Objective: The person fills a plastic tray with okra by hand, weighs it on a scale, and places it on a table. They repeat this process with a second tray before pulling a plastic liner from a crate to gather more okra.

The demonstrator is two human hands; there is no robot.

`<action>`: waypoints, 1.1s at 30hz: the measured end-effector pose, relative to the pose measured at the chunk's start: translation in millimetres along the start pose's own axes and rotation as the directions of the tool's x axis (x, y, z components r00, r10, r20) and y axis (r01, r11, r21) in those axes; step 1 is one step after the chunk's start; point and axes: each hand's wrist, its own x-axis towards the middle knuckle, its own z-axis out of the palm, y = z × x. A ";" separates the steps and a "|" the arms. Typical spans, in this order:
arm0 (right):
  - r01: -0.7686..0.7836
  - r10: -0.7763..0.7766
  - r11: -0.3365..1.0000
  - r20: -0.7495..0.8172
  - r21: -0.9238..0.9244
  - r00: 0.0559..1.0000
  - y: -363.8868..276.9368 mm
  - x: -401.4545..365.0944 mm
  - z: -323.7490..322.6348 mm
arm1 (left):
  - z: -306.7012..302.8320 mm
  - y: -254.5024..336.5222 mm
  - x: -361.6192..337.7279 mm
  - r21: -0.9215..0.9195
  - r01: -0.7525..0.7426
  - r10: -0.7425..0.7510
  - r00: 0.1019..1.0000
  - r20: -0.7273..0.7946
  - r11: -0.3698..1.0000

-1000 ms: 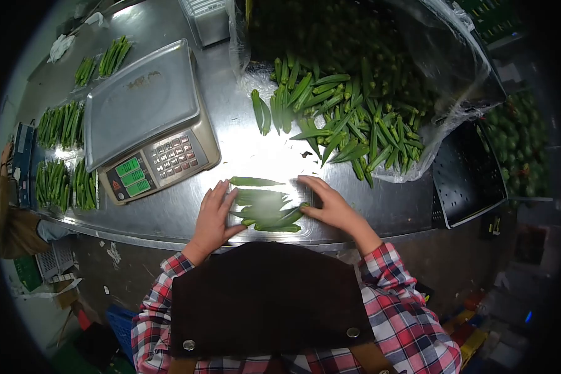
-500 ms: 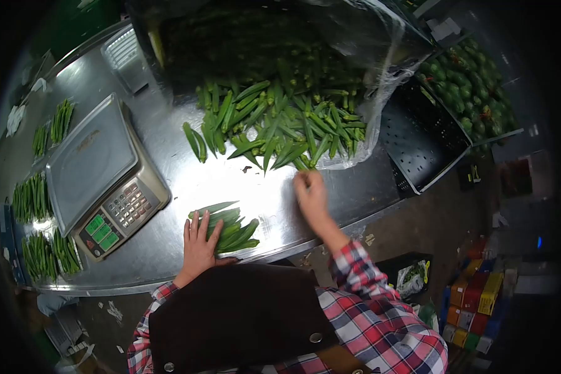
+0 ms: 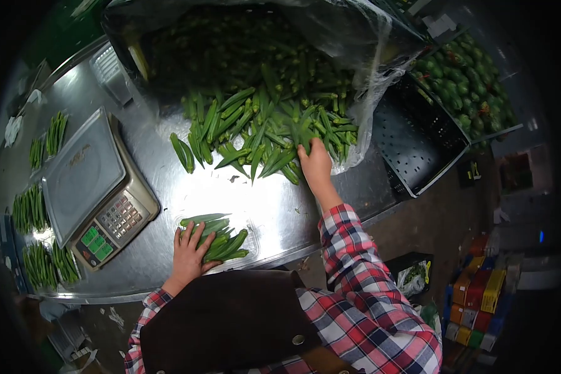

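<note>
My left hand point(image 3: 190, 254) lies with its fingers spread over the left end of a small bunch of okra point(image 3: 225, 244) near the table's front edge. At the right side of a large okra pile point(image 3: 255, 134), my right hand point(image 3: 316, 163) has its fingers closed at a few pods. Which pods it grips is partly hidden by the fingers. The pile spills from a plastic-lined crate point(image 3: 380, 56) onto the metal table point(image 3: 280, 218).
A scale point(image 3: 106, 193) stands left of the pile, with okra bundles point(image 3: 30, 209) beyond it. A black crate point(image 3: 417, 134) is right of the pile, beside a crate of round green produce point(image 3: 470, 87). A plastic tray point(image 3: 111, 71) sits at the back left.
My right hand has moved up and farther into the okra pile. My left hand stays on the small bunch. The whole view has shifted slightly.
</note>
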 end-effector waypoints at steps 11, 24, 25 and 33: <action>0.131 -0.359 0.886 0.478 0.446 0.802 -59.7 -44.9 -49.7 | -17.1 -24.7 -25.4 -0.469 0.300 -0.450 0.858 -0.248 0.831; 0.505 -0.697 0.715 0.540 0.483 0.472 -147.0 -92.0 -5.2 | -1.5 -9.2 -14.6 -0.470 0.232 -0.378 0.893 -0.245 0.852; 0.534 -0.725 0.684 0.542 0.496 0.425 -148.4 -95.8 0.9 | 0.9 -8.7 -15.8 -0.485 0.232 -0.395 0.879 -0.267 0.843; -0.076 -0.125 0.981 0.884 0.178 0.450 -78.0 -102.6 -19.8 | -12.2 -7.5 -36.5 -0.738 0.569 -0.718 0.676 0.167 0.364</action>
